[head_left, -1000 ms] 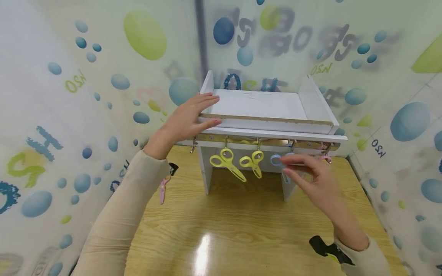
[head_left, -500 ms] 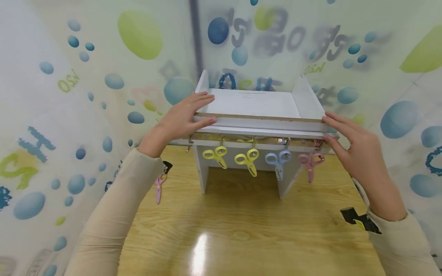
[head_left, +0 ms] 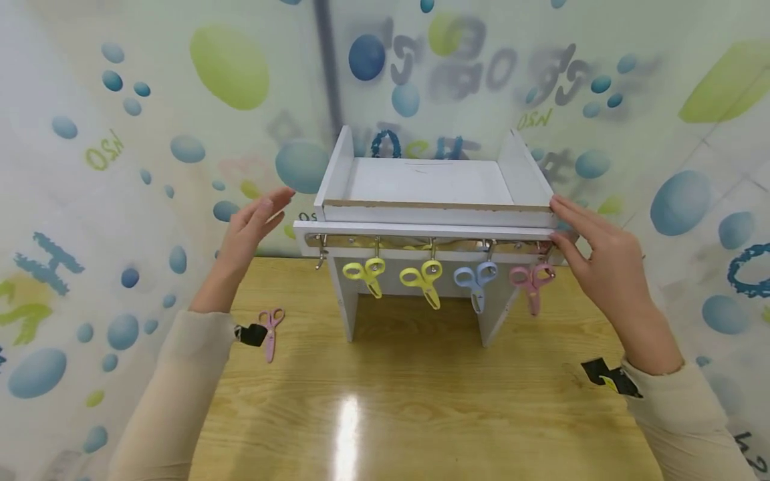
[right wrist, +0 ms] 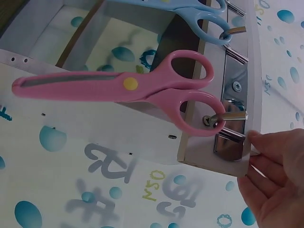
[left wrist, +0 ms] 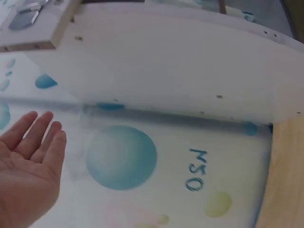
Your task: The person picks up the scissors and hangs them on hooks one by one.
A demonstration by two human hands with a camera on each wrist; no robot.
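A white shelf (head_left: 421, 214) has a metal hook rail (head_left: 397, 246) along its front. Two pairs of yellow scissors (head_left: 424, 282), a blue pair (head_left: 476, 283) and a pink pair (head_left: 533, 286) hang from its hooks. My right hand (head_left: 607, 267) holds the shelf's right end, thumb at the front edge. In the right wrist view, that hand (right wrist: 273, 175) sits just beside the hook bearing the pink scissors (right wrist: 123, 90). My left hand (head_left: 249, 230) is off the shelf's left end, touching nothing; its fingers (left wrist: 35, 133) are extended in the left wrist view.
Another pair of pink scissors (head_left: 271, 334) lies on the wooden table (head_left: 409, 414), left of the shelf and near the left wrist. The leftmost hook (head_left: 321, 257) carries no scissors. A patterned wall covering (head_left: 240, 133) stands behind and at both sides.
My right hand has gone from near the blue scissors to the shelf's right end. My left hand has let go of the left end and moved left. The hanging scissors are more settled.
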